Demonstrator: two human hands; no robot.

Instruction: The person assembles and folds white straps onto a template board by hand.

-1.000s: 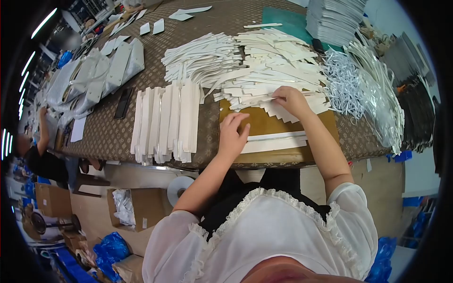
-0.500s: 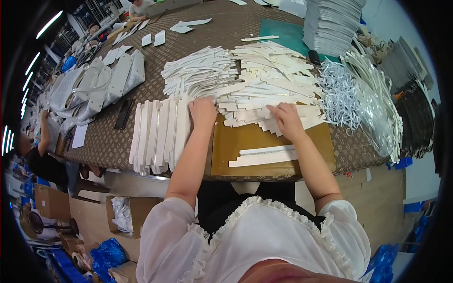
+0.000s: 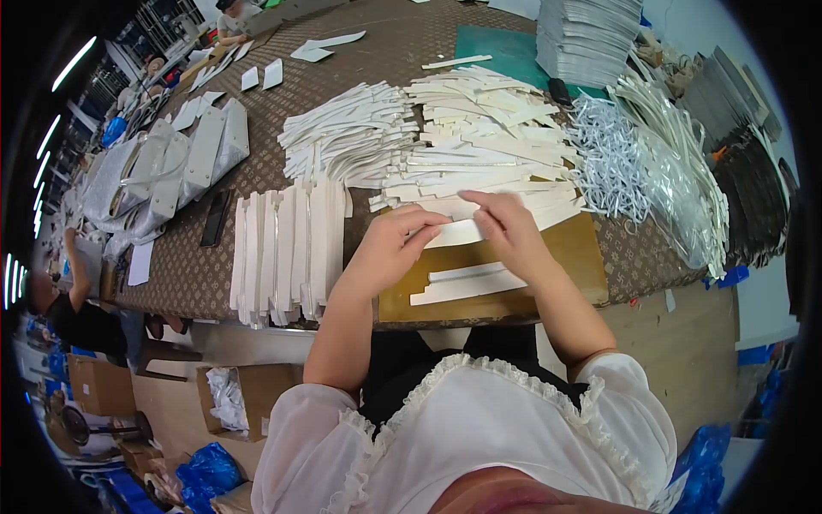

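A short white strip (image 3: 456,233) spans the gap between my two hands, above the near edge of a heap of cream strips (image 3: 479,163). My left hand (image 3: 396,244) pinches its left end between thumb and fingers. At the right end, my right hand (image 3: 512,233) grips it with the thumb close to the strip and the index finger stretched out leftward. Below them, a pair of white strips (image 3: 467,285) lies on a brown board (image 3: 574,261). Left of my left hand, long strips (image 3: 287,248) lie side by side in a row.
Another pile of white strips (image 3: 347,133) lies behind the row. At right are curly white shreds (image 3: 608,158), a clear plastic bag (image 3: 672,188) and a tall grey stack (image 3: 589,38). White bags (image 3: 163,171) and a black phone (image 3: 216,218) sit at left. Other people are beyond.
My left hand has come from the pile's left side toward the middle and nearer my body. My right hand has shifted slightly left. A strip is now held between them.
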